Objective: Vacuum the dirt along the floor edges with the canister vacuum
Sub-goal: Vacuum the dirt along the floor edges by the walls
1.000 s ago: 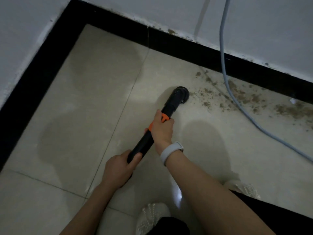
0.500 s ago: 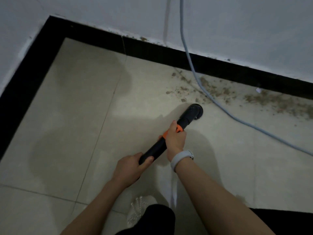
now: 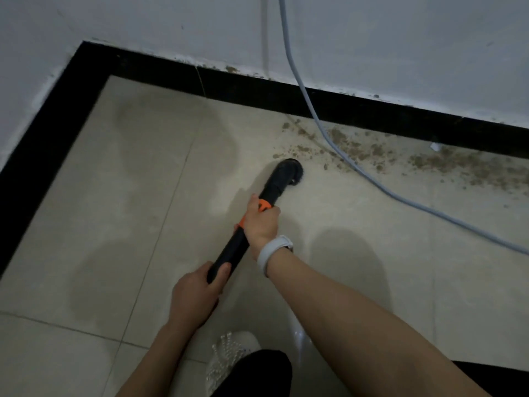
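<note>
I have both hands grasping the black vacuum wand [image 3: 243, 239], left hand [image 3: 194, 293] low and right hand [image 3: 262, 222] at the orange collar, its nozzle [image 3: 289, 173] on the floor just short of the dirt [image 3: 357, 151] along the skirting, so next I judge I must push it forward, minding the grey cable [image 3: 343, 159].

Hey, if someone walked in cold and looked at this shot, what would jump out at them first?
Most striking is the black vacuum wand at centre, with the right hand gripping at its orange collar and the left hand holding its lower end. Its round nozzle sits beside a band of brown dirt along the black baseboard. A grey cable crosses that dirt.
</note>
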Motion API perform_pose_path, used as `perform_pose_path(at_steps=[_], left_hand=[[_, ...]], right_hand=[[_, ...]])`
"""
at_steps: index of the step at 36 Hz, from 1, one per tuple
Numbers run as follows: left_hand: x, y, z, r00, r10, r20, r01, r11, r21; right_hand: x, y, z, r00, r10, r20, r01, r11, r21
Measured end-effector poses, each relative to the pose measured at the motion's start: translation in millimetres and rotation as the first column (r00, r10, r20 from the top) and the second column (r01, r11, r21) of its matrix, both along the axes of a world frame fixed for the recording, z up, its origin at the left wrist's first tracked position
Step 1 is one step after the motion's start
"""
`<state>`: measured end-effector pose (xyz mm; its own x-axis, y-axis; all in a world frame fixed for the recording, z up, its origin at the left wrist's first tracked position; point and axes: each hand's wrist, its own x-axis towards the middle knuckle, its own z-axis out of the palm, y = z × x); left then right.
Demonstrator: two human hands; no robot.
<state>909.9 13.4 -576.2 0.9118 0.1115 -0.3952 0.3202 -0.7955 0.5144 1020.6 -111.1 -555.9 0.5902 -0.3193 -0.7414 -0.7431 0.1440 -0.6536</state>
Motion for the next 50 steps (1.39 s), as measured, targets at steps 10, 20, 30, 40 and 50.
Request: perform_pose_path(at_steps=[10, 20, 30, 40, 50], left_hand=[[-8, 25, 2, 0.981, 0.192, 0.024, -0.191, 0.98, -0.054], [21, -7, -2, 0.994, 0.112, -0.017, -0.113, 0.988, -0.104], [27, -32, -4, 1.0, 0.014, 0.0, -0.014, 0.994, -0.105], [37, -62, -6, 0.995, -0.103, -0.006, 0.102, 0.992, -0.08], [37, -86, -8, 0.971, -0.238, -0.017, 0.238, 0.971, -0.017]], right_hand=[[10, 60, 0, 0.983, 0.18, 0.036, -0.181, 0.983, 0.035], [32, 19, 1, 0.995, 0.098, -0.002, -0.098, 0.995, -0.025], [29, -20, -3, 1.0, 0.016, -0.012, -0.016, 1.0, -0.009], [30, -61, -5, 0.995, -0.09, -0.033, 0.088, 0.994, -0.061], [14, -96, -10, 0.976, -0.215, -0.02, 0.214, 0.975, -0.052]])
